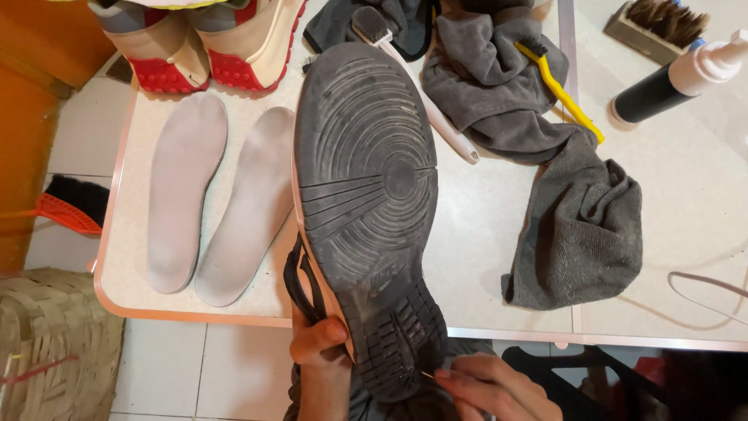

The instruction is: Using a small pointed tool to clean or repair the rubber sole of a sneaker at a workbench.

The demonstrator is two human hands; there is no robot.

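Observation:
A shoe is turned sole-up, its dark grey ridged sole (366,195) filling the middle of the view, heel toward me. My left hand (318,343) grips the shoe's side near the heel, beside black laces. My right hand (487,386) pinches a thin pointed pick, its tip at the heel tread grooves.
Two grey insoles (187,187) lie side by side at the left of the white table (483,234). A pair of tan and red shoes (195,47) stands at the back. Grey cloths (580,226), a yellow brush (557,86), a white brush (436,117), a pump bottle (678,78) and a bristle brush (658,27) lie to the right. A woven basket (54,343) is on the floor.

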